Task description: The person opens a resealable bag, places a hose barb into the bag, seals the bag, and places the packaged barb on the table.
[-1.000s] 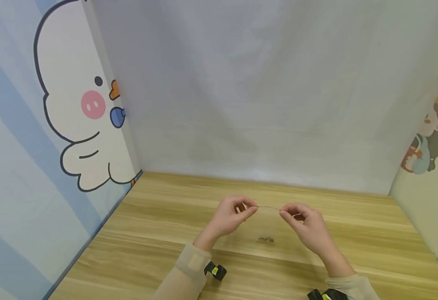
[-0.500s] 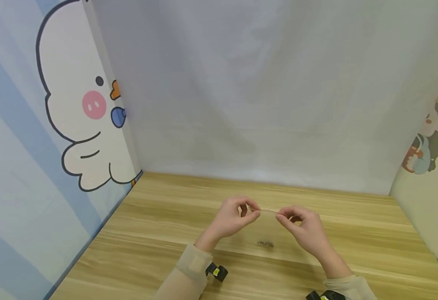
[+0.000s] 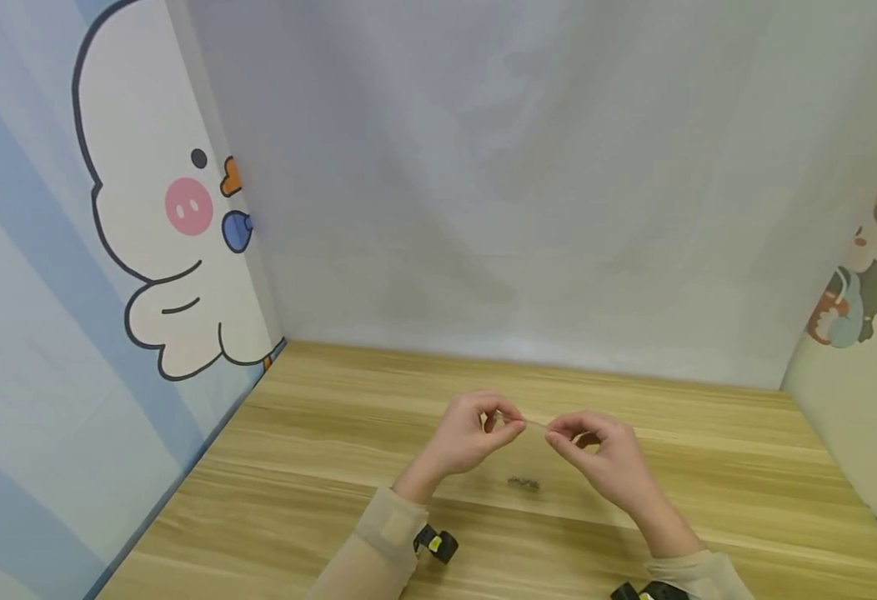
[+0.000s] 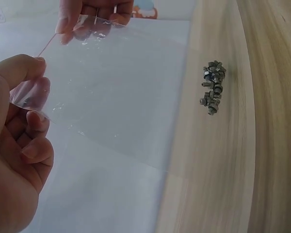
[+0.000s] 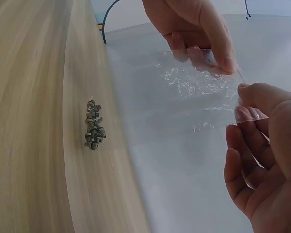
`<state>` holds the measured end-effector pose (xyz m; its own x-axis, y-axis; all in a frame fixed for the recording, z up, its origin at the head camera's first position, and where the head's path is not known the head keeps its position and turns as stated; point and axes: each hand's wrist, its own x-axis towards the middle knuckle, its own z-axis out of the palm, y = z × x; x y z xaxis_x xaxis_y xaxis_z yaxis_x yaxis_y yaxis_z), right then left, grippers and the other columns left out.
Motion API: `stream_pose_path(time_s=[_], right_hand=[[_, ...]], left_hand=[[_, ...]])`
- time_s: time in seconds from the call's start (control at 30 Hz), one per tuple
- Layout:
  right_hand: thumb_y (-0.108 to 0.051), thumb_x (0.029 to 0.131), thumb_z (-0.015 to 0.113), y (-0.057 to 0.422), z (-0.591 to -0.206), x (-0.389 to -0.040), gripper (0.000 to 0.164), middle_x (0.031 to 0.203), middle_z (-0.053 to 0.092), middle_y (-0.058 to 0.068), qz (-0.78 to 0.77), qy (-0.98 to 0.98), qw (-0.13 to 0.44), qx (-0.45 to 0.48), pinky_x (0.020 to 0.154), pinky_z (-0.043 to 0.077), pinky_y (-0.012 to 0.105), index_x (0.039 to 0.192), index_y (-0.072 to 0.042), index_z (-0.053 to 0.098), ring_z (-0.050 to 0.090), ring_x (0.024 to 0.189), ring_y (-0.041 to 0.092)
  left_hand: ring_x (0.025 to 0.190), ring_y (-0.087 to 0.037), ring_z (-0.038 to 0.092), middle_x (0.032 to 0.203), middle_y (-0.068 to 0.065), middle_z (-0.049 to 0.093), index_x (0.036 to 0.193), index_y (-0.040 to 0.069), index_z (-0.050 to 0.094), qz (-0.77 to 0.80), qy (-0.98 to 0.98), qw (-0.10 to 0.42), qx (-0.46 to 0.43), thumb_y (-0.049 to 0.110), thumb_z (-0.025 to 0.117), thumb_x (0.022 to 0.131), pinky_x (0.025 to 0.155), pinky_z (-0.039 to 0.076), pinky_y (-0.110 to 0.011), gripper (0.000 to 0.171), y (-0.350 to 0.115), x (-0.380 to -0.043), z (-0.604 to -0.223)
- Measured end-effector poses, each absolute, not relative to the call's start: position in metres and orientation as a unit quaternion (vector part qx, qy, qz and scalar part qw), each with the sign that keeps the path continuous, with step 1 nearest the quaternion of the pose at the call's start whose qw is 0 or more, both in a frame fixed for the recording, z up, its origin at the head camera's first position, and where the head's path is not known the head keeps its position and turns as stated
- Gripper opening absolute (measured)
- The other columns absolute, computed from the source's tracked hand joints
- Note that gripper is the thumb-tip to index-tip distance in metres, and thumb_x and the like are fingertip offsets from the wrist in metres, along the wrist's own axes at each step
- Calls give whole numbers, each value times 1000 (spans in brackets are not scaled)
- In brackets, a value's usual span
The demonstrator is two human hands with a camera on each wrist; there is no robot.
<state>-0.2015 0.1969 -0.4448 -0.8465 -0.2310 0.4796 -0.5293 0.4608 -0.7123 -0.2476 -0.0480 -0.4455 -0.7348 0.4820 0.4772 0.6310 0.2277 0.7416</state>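
A clear plastic zip bag (image 4: 121,73) with a thin red line along its top hangs between my hands. Small metal fittings, like short bolts or nuts (image 5: 94,125), lie clustered at its bottom; in the head view the metal pieces (image 3: 523,482) look like a small dark clump. My left hand (image 3: 468,433) pinches the top edge between thumb and index finger. Close by on the right, my right hand (image 3: 603,454) pinches the same edge, a short stretch of red line showing between them. The transparent sides are hardly visible from the head camera.
A wood-grain table (image 3: 296,467) lies below the hands. Behind it hangs a pale grey curtain (image 3: 528,208). Printed cartoon panels stand at the left (image 3: 153,250) and right. Both wrists wear small black cameras (image 3: 442,546).
My right hand has shifted left and my left hand slightly right, so the gap along the bag's top has narrowed. The metal pieces in the bag hang slightly further left.
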Motion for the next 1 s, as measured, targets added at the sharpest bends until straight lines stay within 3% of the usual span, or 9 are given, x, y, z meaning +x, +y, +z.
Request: stream_pose_path(time_s=[0.17, 0.5, 0.73, 1.0], right_hand=[[-8, 96, 80, 194, -445, -201, 7, 97, 78, -2, 470, -837, 158, 230, 74, 59, 29, 103, -9, 80, 70, 82, 8], [-1, 94, 80, 189, -444, -202, 12, 93, 76, -7, 452, -836, 191, 247, 71, 58, 28, 99, -12, 81, 67, 79, 7], [-4, 94, 82, 189, -446, -198, 10, 94, 76, -7, 465, -838, 163, 235, 72, 58, 28, 99, -13, 80, 67, 81, 7], [-3, 92, 82, 185, -447, -195, 11, 92, 76, -8, 461, -837, 181, 233, 70, 57, 28, 97, -12, 81, 66, 79, 7]], left_hand=[[66, -4, 48, 92, 3, 72, 99, 9, 80, -508, -780, 68, -359, 12, 77, 100, 59, 41, -21, 5, -47, -246, -444], [73, -6, 55, 94, 4, 74, 101, 11, 82, -524, -768, 60, -363, 15, 78, 99, 63, 45, -24, 5, -45, -246, -445], [79, -6, 57, 94, 4, 72, 96, 12, 80, -516, -772, 48, -367, 12, 78, 100, 67, 48, -23, 4, -43, -244, -448], [80, -6, 58, 94, 4, 72, 97, 10, 79, -513, -772, 41, -373, 11, 77, 99, 69, 48, -22, 3, -42, -244, -449]])
